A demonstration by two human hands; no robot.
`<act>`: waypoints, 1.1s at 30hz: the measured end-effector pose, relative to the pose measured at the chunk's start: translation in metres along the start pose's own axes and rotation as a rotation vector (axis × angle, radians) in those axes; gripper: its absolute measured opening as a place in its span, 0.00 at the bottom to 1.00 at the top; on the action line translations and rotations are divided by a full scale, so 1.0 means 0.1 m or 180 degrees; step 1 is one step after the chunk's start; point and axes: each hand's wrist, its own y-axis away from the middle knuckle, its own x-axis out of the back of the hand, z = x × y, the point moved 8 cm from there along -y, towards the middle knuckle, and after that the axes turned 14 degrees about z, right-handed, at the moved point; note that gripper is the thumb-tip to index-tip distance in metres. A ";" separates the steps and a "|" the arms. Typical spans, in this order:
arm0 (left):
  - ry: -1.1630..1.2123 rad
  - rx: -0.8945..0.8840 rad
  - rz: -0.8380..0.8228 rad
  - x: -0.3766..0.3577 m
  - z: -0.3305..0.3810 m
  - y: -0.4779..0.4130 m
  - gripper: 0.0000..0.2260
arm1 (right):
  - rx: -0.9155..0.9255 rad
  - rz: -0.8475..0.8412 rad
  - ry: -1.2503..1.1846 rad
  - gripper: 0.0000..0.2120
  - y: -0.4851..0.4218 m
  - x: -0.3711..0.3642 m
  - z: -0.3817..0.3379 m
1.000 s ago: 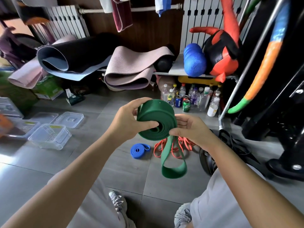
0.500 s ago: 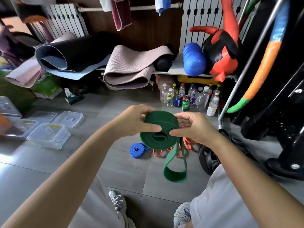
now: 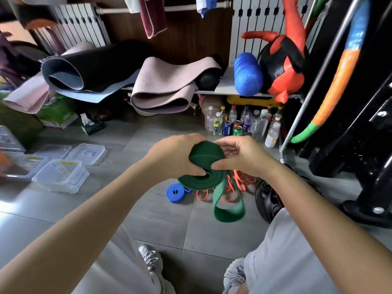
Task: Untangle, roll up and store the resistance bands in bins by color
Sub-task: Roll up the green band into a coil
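Observation:
A wide green resistance band [image 3: 206, 164] is partly rolled into a coil held above the floor, with a loose loop of it hanging down below. My left hand [image 3: 176, 154] grips the coil from the left, thumb at its centre. My right hand [image 3: 244, 154] pinches the coil's right side with thumb and fingers. On the tiles beneath lie a rolled blue band [image 3: 176, 193] and a tangled orange band [image 3: 237, 184]. Clear plastic bins [image 3: 61, 177] stand on the floor at the left.
Loose bin lids [image 3: 87, 150] lie behind the bins. Yoga mats [image 3: 163, 90] and a blue foam roller [image 3: 248, 76] fill a low shelf, with bottles and cans [image 3: 239, 124] under it. Black weight plates [image 3: 267, 200] and a black machine base [image 3: 371, 211] stand at the right.
The coil has come down and tipped flatter, its open face now turned toward the floor. Both hands have closed in around it and the hanging loop is a little shorter.

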 end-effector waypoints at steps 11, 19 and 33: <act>0.2943 0.1109 0.1013 -0.04 -0.38 0.07 0.26 | -0.0332 0.0266 -0.0649 0.35 0.13 0.29 0.23; 0.4380 0.1805 0.0821 -0.34 -0.35 0.22 0.25 | -0.0154 0.0598 -0.1280 0.29 0.17 0.16 0.11; 0.0591 -0.0058 -0.0132 0.08 -0.07 0.10 0.35 | -0.0280 0.0134 -0.0132 0.25 0.08 0.00 -0.09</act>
